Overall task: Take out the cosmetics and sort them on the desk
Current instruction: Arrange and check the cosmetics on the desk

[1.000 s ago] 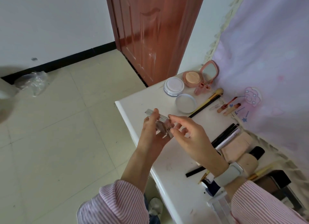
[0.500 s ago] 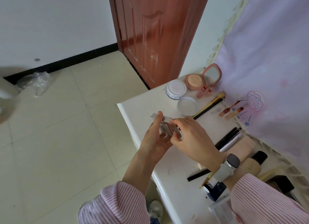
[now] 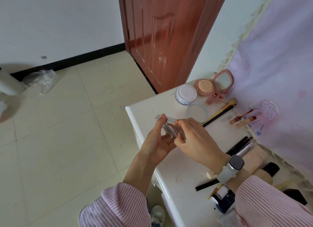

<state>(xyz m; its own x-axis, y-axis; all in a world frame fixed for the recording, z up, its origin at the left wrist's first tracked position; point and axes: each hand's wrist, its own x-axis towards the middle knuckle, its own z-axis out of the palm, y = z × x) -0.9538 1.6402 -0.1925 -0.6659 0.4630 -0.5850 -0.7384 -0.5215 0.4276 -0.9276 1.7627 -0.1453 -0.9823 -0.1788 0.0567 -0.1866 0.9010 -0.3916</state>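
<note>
While the white desk [image 3: 171, 160] already carries sorted brushes and jars along its far edge, both hands have drawn together: the left hand [image 3: 158, 142] holds the small clear palette [image 3: 169, 126] above the near-left edge, the right hand [image 3: 196, 140] now pinching it, apparently shutting it

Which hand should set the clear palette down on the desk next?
Left, probably. The left hand cradles the clear palette from below with its thumb on top, while the right hand only pinches its right edge.
</note>
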